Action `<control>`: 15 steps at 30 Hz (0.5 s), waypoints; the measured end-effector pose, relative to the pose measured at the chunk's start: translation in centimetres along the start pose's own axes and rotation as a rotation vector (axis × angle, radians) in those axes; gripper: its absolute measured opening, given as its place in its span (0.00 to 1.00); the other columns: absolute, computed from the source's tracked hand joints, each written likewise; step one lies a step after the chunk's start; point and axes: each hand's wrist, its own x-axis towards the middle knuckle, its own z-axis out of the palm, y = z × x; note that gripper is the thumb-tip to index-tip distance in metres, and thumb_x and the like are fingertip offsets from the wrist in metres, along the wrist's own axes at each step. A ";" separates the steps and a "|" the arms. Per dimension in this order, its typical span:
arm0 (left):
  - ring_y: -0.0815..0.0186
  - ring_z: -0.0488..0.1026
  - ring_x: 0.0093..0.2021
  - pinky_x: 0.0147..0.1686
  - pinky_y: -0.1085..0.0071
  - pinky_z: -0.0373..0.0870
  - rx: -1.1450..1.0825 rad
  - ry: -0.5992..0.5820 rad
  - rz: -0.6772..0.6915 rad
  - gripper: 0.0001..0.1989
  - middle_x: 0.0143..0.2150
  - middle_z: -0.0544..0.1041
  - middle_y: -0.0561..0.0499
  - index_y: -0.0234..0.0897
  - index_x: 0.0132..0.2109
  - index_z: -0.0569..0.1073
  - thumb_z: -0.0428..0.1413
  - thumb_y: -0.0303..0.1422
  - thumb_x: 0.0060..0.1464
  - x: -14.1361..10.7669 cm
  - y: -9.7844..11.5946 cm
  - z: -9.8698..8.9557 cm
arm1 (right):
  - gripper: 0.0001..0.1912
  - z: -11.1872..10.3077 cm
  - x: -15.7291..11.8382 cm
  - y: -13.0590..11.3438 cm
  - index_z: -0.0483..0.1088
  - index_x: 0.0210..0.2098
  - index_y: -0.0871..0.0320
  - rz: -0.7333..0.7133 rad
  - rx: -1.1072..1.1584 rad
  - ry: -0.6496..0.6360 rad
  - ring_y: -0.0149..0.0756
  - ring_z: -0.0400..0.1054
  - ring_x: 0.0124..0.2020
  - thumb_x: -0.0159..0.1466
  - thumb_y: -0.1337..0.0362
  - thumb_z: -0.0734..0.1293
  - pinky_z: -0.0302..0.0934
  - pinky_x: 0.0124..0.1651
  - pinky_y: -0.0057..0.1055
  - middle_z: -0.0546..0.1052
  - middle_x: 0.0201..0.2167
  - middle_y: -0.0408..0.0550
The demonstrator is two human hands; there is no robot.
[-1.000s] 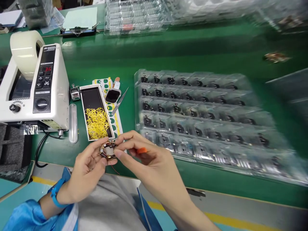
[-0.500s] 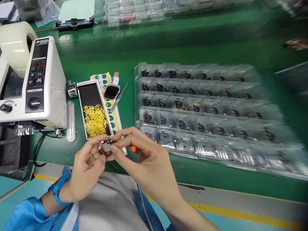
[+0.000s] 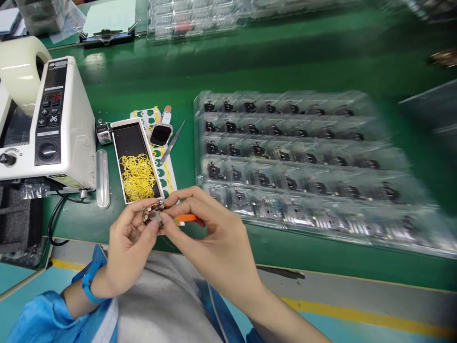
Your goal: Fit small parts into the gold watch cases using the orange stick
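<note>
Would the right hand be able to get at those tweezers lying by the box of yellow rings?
Probably yes: the tweezers lie uncovered on the mat just beyond the right hand, nothing between, though its fingers already pinch the small round part and an orange tool.

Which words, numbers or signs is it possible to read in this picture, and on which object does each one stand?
"36": red digits on the display of the white tape dispenser.
Label at the top of its black control panel: too blurred to read.
Small word under its buttons: too small to read.
Arrow and scissors signs on its buttons: visible only as symbols.
Yellow sticker on its lower front edge: unreadable.
Silver tally counter: digits too small to read.
</note>
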 end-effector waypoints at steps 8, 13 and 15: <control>0.63 0.82 0.33 0.35 0.70 0.80 -0.010 0.079 0.012 0.16 0.33 0.84 0.48 0.36 0.43 0.75 0.65 0.42 0.53 0.0 -0.3 0.1 | 0.08 0.8 -0.8 0.2 0.67 0.39 0.55 -0.093 -0.118 0.108 0.35 0.70 0.38 0.62 0.72 0.67 0.67 0.33 0.29 0.71 0.37 0.47; 0.64 0.81 0.32 0.29 0.74 0.77 -0.002 0.046 0.023 0.11 0.33 0.82 0.50 0.37 0.43 0.74 0.63 0.37 0.56 0.3 -0.1 -0.3 | 0.07 0.5 0.1 0.2 0.66 0.32 0.55 -0.078 0.015 -0.044 0.30 0.66 0.30 0.65 0.72 0.64 0.65 0.30 0.26 0.68 0.31 0.43; 0.66 0.79 0.32 0.31 0.74 0.76 0.103 -0.012 0.043 0.06 0.32 0.81 0.50 0.37 0.40 0.75 0.61 0.33 0.57 0.6 0.3 -0.6 | 0.08 0.4 0.4 0.2 0.65 0.31 0.55 -0.124 -0.019 -0.034 0.31 0.67 0.30 0.65 0.73 0.63 0.65 0.30 0.27 0.69 0.30 0.43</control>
